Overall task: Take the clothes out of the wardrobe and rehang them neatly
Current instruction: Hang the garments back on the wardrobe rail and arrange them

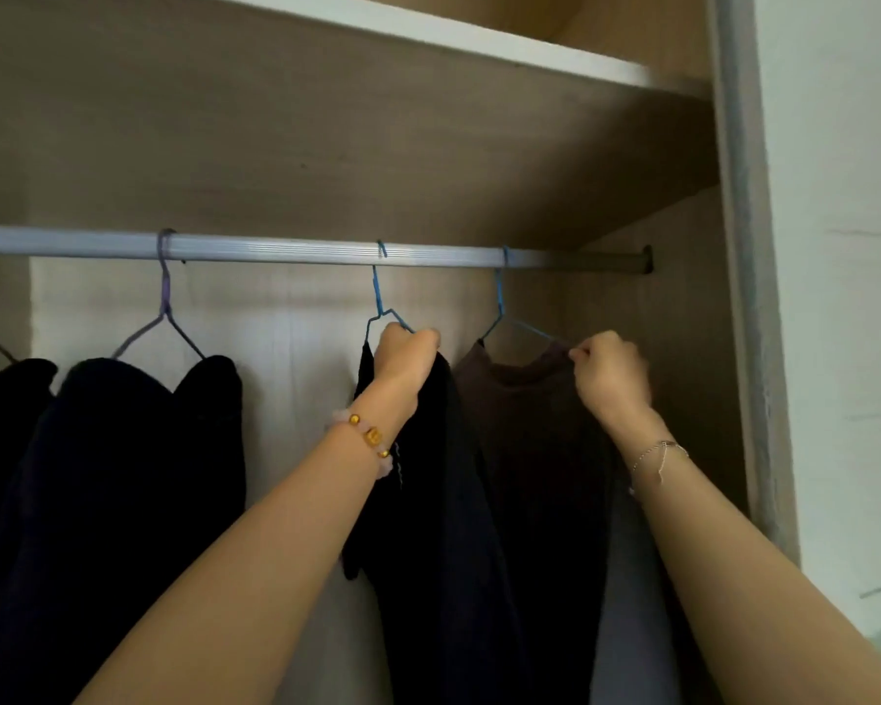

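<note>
I noted the left hand clamped on the black garment at its blue hanger. Right hand pinched the brown top's shoulder.

Both forearms are bare, without sleeves. The left wrist wears a beaded bracelet of pale pink and gold beads; the right wrist wears a thin silver chain.
</note>
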A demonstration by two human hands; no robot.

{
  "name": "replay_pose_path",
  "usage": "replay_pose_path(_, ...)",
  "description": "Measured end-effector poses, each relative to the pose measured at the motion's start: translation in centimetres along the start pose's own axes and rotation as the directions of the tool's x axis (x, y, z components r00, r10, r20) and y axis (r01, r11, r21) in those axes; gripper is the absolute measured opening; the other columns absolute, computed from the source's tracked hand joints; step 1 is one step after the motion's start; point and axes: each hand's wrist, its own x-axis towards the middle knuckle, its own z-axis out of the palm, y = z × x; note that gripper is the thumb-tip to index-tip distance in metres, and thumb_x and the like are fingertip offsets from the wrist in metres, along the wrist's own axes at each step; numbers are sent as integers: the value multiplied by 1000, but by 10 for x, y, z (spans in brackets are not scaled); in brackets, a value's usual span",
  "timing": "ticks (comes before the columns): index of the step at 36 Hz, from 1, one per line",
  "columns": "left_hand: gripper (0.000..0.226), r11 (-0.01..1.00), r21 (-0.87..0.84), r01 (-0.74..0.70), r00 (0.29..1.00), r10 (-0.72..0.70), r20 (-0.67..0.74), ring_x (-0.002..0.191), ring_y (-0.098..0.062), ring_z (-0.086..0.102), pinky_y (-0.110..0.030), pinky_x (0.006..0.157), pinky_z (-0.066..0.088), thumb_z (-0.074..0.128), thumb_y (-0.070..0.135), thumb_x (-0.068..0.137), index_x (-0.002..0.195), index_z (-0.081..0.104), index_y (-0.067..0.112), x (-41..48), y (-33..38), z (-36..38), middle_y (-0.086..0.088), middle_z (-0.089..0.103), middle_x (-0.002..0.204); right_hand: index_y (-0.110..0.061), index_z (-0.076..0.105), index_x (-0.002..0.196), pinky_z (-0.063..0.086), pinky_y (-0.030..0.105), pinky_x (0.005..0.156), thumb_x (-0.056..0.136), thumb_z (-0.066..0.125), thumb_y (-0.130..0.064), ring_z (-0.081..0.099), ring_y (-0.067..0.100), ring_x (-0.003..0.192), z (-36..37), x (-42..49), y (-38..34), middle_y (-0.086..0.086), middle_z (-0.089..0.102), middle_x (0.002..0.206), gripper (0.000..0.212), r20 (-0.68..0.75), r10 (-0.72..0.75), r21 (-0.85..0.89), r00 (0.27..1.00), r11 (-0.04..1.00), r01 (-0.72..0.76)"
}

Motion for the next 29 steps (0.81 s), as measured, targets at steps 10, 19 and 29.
replay_pose_path(10, 45, 998, -61, 13, 999, -10, 41, 115, -28, 52, -31, 86, 38, 53, 9, 88, 132, 47, 5, 12, -11, -8, -17, 56, 126, -4, 57, 114, 47, 39, 84, 97, 43, -13, 58, 32, 106, -1, 15, 15, 16, 60, 114, 24, -131, 116, -198, 985, 970, -141)
replay_pose_path(19, 49, 997, -68, -22, 997, 27, 73, 118, -27, 50, -29, 85, 35, 51, 8, 90, 138, 42, 6, 17, -17, -16, -17, 53, 132, 0, 58, 111, 44, 39, 87, 98, 42, -10, 56, 33, 109, -2, 28, 21, 18, 60, 113, 23, -201, 234, -245, 951, 928, -280)
replay_pose_path(29, 49, 999, -23, -23, 995, 25, 101, 126, -27, 48, -26, 91, 32, 49, 7, 89, 138, 45, 3, 23, -24, -19, -13, 52, 137, 1, 60, 112, 46, 41, 85, 98, 42, -13, 58, 34, 107, 0, 32, 27, 19, 61, 112, 27, -187, 259, -190, 947, 937, -294)
